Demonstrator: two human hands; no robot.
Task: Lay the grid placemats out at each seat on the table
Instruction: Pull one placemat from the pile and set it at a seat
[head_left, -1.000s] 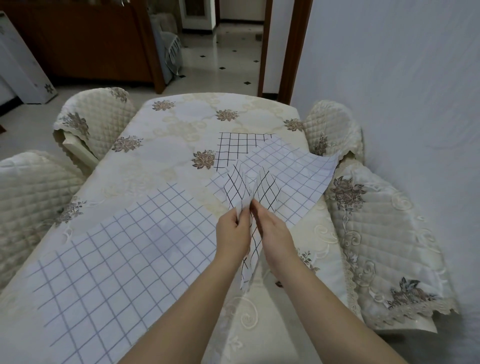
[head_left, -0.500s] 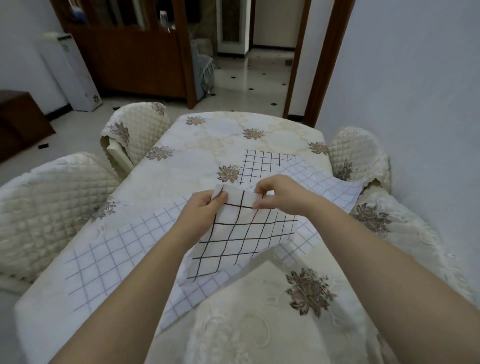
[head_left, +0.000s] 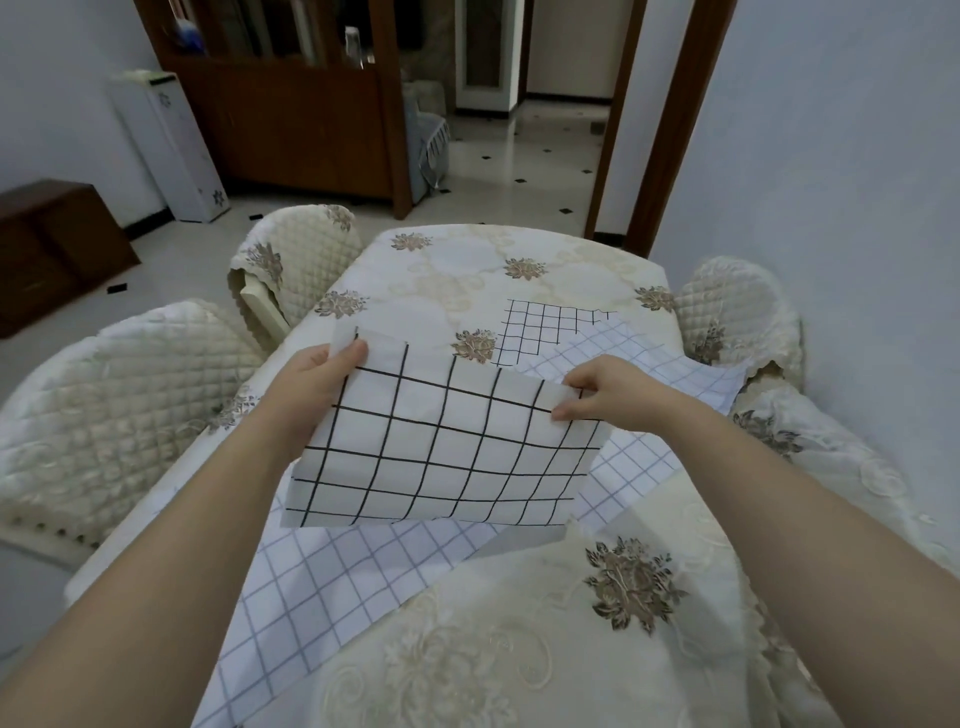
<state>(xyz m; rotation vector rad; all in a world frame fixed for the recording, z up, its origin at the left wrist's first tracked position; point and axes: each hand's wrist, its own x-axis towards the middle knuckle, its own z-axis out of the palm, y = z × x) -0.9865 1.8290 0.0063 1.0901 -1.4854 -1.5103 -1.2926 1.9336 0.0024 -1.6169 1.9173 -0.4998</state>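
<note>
Right now your left hand (head_left: 311, 387) and right hand (head_left: 605, 392) each pinch a top corner of the white placemat with bold black grid lines (head_left: 441, 447), lifted above the cream floral-embroidered tablecloth (head_left: 571, 649). Beneath it two pale blue-grid placemats lie on the table, one near you (head_left: 332, 587) and one towards the right edge (head_left: 649, 364), whose far corner overlaps a second black-grid placemat (head_left: 540, 327). Three quilted cream chair covers ring the table: two left (head_left: 104, 410) (head_left: 296, 260), one right (head_left: 737, 312)
</note>
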